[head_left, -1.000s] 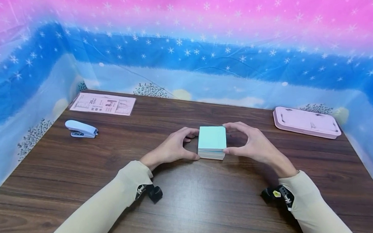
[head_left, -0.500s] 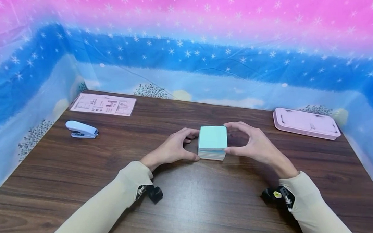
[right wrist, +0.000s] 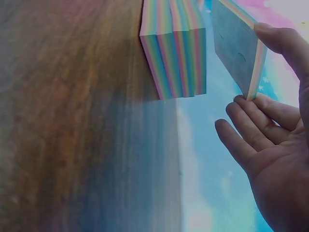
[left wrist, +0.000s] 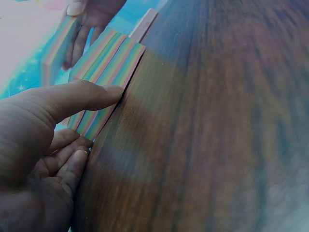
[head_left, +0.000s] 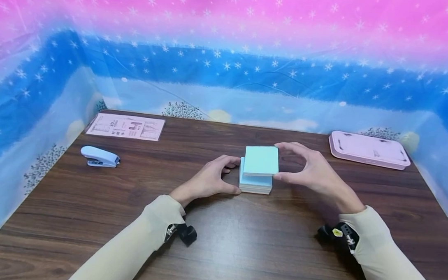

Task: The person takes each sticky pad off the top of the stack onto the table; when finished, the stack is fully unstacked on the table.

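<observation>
A stack of square sticky note pads (head_left: 255, 189) stands on the wooden table, its edges striped in several pastel colours in both wrist views. My left hand (head_left: 209, 178) holds the stack from its left side, with the thumb (left wrist: 89, 96) along the near face and the fingers at the far side. Above the stack, my right hand (head_left: 308, 167) pinches one thin sticky note pad (head_left: 261, 160) by its right-hand corners between thumb and fingers. That pad is clear of the stack and shifted slightly right; its underside (right wrist: 236, 50) shows in the right wrist view.
On the left lies a white stapler (head_left: 99, 156), with a pink printed packet (head_left: 126, 126) behind it. A pink pencil case (head_left: 370, 149) is at the back right. Snowflake-patterned cloth (head_left: 226, 70) closes off the table's back and sides.
The top sticky note pad has come up off the stack in my right hand and moved slightly right and away. My left hand has stayed at the stack.
</observation>
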The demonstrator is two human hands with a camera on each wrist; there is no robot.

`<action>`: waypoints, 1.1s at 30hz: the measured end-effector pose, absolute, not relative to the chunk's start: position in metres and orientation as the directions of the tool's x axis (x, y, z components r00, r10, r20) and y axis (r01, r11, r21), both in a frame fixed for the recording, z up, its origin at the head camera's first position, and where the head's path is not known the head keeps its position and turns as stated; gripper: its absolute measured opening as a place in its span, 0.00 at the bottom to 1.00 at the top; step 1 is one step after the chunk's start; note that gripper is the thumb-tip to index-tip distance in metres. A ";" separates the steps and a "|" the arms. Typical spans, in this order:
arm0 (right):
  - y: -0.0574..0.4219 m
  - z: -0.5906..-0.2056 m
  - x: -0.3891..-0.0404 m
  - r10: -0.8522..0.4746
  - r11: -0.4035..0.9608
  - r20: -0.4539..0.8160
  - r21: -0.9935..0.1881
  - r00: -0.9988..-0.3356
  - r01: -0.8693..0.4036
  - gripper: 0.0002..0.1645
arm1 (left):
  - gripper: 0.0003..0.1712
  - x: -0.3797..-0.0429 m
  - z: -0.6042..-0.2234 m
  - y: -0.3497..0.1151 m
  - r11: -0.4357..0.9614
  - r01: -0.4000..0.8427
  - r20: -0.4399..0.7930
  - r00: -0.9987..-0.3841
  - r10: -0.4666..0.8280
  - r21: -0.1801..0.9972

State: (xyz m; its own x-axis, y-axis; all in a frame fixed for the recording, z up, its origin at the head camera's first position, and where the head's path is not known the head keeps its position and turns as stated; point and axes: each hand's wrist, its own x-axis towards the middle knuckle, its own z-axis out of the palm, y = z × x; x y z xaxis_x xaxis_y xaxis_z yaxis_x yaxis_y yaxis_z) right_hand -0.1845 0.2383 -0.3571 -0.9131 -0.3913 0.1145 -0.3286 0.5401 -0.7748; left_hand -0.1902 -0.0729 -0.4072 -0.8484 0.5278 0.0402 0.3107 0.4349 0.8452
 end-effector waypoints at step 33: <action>0.238 -0.325 -0.211 -0.317 0.582 0.199 -0.732 -0.927 -0.356 0.44 | 0.48 -0.188 -0.408 -0.073 0.437 0.305 0.044 -0.857 0.514 0.846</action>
